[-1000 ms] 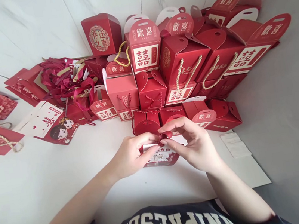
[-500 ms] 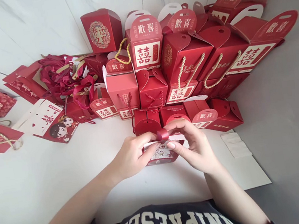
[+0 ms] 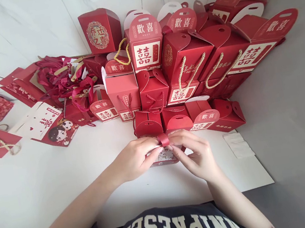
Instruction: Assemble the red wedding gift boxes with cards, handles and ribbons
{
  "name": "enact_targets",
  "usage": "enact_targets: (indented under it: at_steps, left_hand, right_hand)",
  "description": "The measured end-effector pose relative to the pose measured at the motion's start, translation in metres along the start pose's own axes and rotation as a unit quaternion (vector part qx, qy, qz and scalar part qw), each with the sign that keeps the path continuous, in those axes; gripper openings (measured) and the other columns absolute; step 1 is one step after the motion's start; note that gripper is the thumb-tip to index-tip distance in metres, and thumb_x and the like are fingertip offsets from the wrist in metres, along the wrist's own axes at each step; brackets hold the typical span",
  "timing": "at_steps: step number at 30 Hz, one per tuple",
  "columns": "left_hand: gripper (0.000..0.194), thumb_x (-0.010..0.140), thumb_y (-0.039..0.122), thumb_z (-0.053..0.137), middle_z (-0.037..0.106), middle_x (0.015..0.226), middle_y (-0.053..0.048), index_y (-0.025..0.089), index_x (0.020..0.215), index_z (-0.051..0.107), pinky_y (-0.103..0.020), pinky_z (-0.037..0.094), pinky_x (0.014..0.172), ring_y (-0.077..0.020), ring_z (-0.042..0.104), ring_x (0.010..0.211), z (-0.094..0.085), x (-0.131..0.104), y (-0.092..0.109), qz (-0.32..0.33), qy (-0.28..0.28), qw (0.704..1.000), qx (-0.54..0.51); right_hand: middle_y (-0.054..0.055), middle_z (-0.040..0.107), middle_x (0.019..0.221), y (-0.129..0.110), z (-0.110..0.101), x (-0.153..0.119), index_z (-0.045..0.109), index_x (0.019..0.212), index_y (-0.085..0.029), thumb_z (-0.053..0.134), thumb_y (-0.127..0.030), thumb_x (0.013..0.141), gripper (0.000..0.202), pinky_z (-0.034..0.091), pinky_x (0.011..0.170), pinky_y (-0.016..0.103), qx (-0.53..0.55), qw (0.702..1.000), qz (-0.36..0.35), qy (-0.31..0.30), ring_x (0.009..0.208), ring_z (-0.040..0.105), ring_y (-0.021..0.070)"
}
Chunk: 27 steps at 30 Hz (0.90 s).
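Pinching a glossy red ribbon loop (image 3: pixel 164 140) with left hand (image 3: pixel 132 160) and right hand (image 3: pixel 198 154) atop a red-and-white paperboard box (image 3: pixel 165 156), likely light, crushable, best held at the top edge

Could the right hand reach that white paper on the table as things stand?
Probably yes: the paper lies uncovered to the right of the right hand, with nothing visible between them, though that hand is at the ribbon.

1 head-worn camera looks forward and down at the nearby hands (image 3: pixel 138 158).
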<state>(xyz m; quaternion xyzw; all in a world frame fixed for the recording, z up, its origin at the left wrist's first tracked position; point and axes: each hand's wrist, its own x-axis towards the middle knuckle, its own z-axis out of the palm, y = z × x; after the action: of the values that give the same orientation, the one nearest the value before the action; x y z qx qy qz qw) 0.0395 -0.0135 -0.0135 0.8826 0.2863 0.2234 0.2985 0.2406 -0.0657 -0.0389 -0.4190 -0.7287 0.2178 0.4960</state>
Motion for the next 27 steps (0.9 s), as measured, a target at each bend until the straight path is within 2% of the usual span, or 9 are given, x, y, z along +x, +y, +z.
enact_targets:
  at_steps: [4, 7, 11, 14, 19, 27]
  left_hand:
    - [0.014, 0.096, 0.021, 0.047, 0.067, 0.082, -0.002, 0.017, 0.097, 0.06, -0.022, 0.045, 0.069, -0.0132, 0.061, 0.071, 0.002, -0.002, 0.002, -0.011, 0.007, 1.0, -0.002]
    - [0.013, 0.095, 0.023, 0.049, 0.067, 0.084, -0.002, 0.017, 0.102, 0.058, -0.021, 0.045, 0.066, -0.0121, 0.062, 0.069, 0.006, -0.004, 0.002, -0.029, 0.031, 0.999, -0.015]
    - [0.013, 0.097, 0.023, 0.048, 0.065, 0.076, -0.001, 0.017, 0.094, 0.059, -0.021, 0.042, 0.061, -0.011, 0.059, 0.064, 0.009, -0.004, -0.002, -0.007, 0.051, 0.999, 0.006]
    - [0.015, 0.098, 0.02, 0.047, 0.061, 0.07, 0.001, 0.016, 0.089, 0.058, -0.021, 0.04, 0.058, -0.0097, 0.054, 0.059, 0.009, -0.003, -0.003, -0.003, 0.046, 0.999, 0.018]
    - [0.018, 0.098, 0.021, 0.047, 0.053, 0.064, 0.003, 0.015, 0.082, 0.056, -0.02, 0.037, 0.057, -0.0079, 0.047, 0.055, 0.008, -0.003, -0.003, -0.007, 0.042, 0.999, 0.015]
    - [0.014, 0.097, 0.022, 0.049, 0.058, 0.069, 0.002, 0.014, 0.091, 0.059, -0.018, 0.038, 0.059, -0.0072, 0.05, 0.058, 0.008, -0.003, -0.004, -0.017, 0.034, 0.999, -0.011]
  right_hand:
    - [0.004, 0.069, 0.092, -0.001, 0.003, -0.002, 0.066, 0.098, -0.021, 0.063, -0.01, 0.087, 0.016, 0.048, 0.061, 0.028, 0.026, 0.999, 0.04, 0.023, 0.08, 0.062, 0.0162]
    - [0.003, 0.069, 0.09, -0.002, 0.006, -0.004, 0.066, 0.096, -0.022, 0.065, -0.011, 0.086, 0.015, 0.046, 0.057, 0.026, 0.034, 0.997, 0.062, 0.034, 0.076, 0.062, 0.015]
    - [0.001, 0.068, 0.088, -0.002, 0.009, -0.007, 0.063, 0.093, -0.022, 0.064, -0.011, 0.086, 0.013, 0.045, 0.058, 0.025, 0.047, 0.994, 0.091, 0.048, 0.074, 0.062, 0.0137]
    - [0.001, 0.067, 0.09, -0.001, 0.009, -0.007, 0.061, 0.095, -0.022, 0.065, -0.012, 0.086, 0.014, 0.045, 0.058, 0.024, 0.055, 0.993, 0.097, 0.033, 0.077, 0.062, 0.0137]
    - [0.0, 0.066, 0.093, 0.003, 0.008, -0.008, 0.061, 0.097, -0.024, 0.073, -0.011, 0.08, 0.024, 0.047, 0.067, 0.025, 0.062, 0.994, 0.091, 0.026, 0.084, 0.062, 0.015]
    - [0.001, 0.066, 0.094, 0.006, 0.01, -0.01, 0.061, 0.097, -0.024, 0.068, -0.018, 0.087, 0.014, 0.048, 0.07, 0.026, 0.113, 0.984, 0.134, 0.022, 0.085, 0.062, 0.0151]
